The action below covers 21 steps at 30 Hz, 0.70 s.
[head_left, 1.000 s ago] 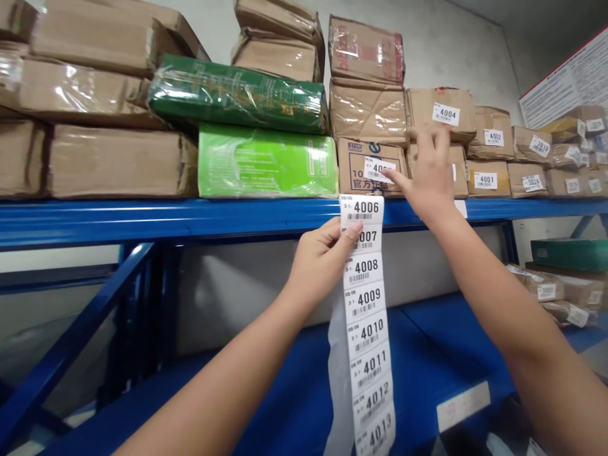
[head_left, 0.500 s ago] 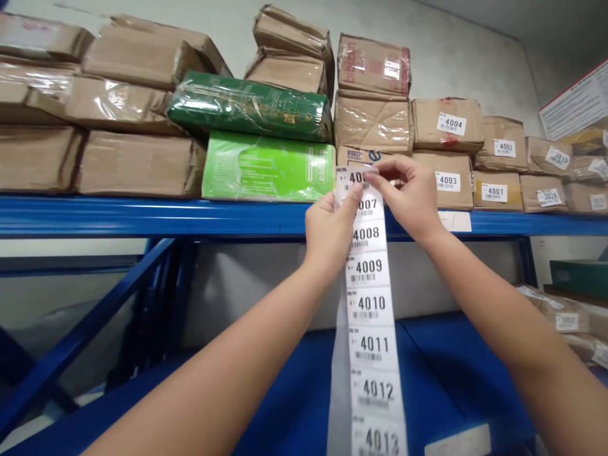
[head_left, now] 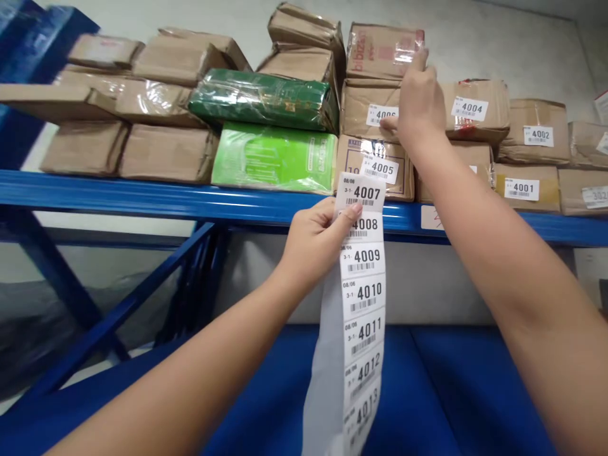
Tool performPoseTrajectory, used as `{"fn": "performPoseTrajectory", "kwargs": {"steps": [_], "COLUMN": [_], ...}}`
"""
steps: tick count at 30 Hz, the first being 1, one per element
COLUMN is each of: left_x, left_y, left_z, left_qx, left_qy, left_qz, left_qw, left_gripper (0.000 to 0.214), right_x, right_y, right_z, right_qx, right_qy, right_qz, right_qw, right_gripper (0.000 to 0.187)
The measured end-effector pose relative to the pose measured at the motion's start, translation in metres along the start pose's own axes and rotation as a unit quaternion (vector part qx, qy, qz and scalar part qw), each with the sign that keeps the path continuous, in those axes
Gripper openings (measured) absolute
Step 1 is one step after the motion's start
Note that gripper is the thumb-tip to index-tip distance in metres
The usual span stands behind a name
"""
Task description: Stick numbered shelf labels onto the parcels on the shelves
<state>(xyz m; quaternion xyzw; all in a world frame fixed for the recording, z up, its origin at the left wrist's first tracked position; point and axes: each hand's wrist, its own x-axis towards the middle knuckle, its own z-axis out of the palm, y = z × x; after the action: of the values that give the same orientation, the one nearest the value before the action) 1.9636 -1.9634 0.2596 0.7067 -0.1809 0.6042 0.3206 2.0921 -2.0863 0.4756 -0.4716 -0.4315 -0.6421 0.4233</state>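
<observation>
My left hand pinches a long strip of number labels near its top, with the thumb over the front. The strip hangs down, showing 4007 at the top and several higher numbers below, its backing paper curling behind. My right hand is raised to the stacked cartons, fingers stretched upward and thumb at the right edge of a white label 4006. That label sits on a brown carton. Right under it is a carton bearing label 4005, partly behind the strip.
A blue shelf beam runs below the cartons. A bright green box and a dark green wrapped package lie left of the labelled cartons. Plain brown cartons stand further left. At right are cartons labelled 4004 and 4002.
My right hand has left the strip and moved up to the carton. Label 4006 is now on that carton, and 4007 tops the strip. The view has shifted slightly.
</observation>
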Motion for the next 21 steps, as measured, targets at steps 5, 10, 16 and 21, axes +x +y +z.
{"fn": "performPoseTrajectory", "kwargs": {"steps": [5, 10, 16, 21], "left_x": [0.011, 0.025, 0.03, 0.033], "left_y": [-0.003, 0.0, 0.0, 0.001], "left_z": [0.0, 0.005, 0.006, -0.02], "left_qx": [-0.098, -0.231, -0.273, -0.255], "left_qy": [-0.01, -0.064, -0.014, -0.024], "left_qz": [0.014, -0.006, -0.018, -0.018], "left_qw": [0.995, 0.971, 0.962, 0.967], "left_gripper": [0.022, 0.021, 0.022, 0.029], "right_x": [-0.056, -0.134, -0.147, -0.136], "right_y": [-0.036, -0.061, -0.082, -0.109], "right_z": [-0.046, -0.068, -0.062, -0.047], "right_qx": [0.075, 0.265, 0.238, 0.195], "right_qy": [-0.029, -0.228, -0.088, -0.055], "right_qz": [-0.051, 0.026, 0.087, 0.106], "right_qw": [0.995, 0.936, 0.963, 0.974], "right_gripper": [0.035, 0.048, 0.043, 0.038]}}
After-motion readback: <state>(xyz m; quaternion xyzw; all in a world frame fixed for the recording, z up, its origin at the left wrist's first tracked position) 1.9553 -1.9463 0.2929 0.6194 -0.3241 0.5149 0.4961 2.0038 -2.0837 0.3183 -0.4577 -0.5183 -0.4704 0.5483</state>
